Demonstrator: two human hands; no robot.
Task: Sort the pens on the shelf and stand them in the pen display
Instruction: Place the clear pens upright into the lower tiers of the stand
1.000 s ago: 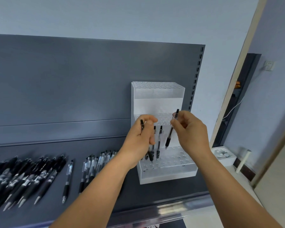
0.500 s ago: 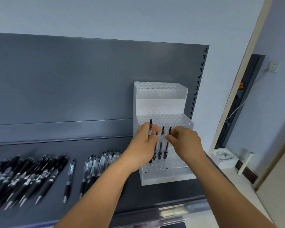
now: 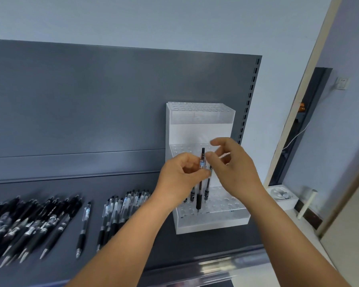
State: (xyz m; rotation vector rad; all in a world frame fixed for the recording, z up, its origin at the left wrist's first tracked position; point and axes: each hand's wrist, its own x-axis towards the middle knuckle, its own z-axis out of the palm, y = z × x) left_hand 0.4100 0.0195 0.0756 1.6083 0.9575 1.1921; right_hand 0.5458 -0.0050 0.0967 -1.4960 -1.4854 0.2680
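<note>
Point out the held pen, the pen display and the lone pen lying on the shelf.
held pen (image 3: 201,162), head view, on its labelled upper barrel.
pen display (image 3: 197,133), head view, on its bare white back wall.
lone pen (image 3: 83,220), head view, on its mid barrel.

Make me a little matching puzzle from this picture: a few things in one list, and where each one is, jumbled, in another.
Things:
1. pen held upright
2. right hand
3. lone pen
4. white box

Places:
A. on the floor at the right, beyond the shelf
B. lying by itself on the shelf, between two bunches of pens
C. pinched by the left hand over the pen display
D. fingers spread, holding nothing, in front of the display

Pairs: 1-C, 2-D, 3-B, 4-A
</note>
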